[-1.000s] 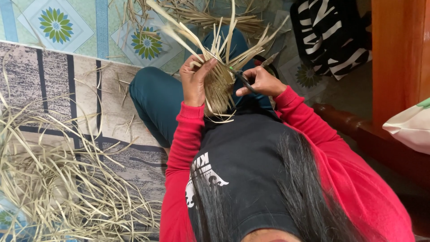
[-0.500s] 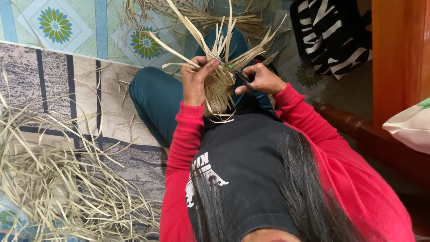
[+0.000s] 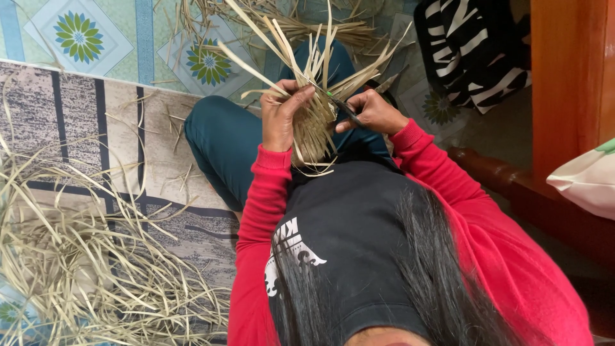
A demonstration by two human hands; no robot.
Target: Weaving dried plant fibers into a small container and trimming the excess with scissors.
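While a person in a red long-sleeved top sits cross-legged on the floor, a half-woven piece of dried leaf strips is held up over the lap, between both hands. The left hand wraps the woven body from its left side, fingers curled and pressed around the strips near the top edge. The right hand pinches a thin dark tool with a green mark, its tip touching the weave; the fingers are closed tight on the handle.

Loose strip ends fan upward and outward from the weave. It looks light, dry and springy, likely to crease or split if bent sharply, so the woven middle seems the safest place to grip rather than the free ends.

A large heap of loose strips lies on the patterned mat toward the floor's left edge, well apart from the hands. More strips lie on the flower-patterned tiles beyond the knees. A black-and-white striped cloth and a wooden furniture leg stand at the right. The person's own dark hair and chest hide the lower part of the weave.
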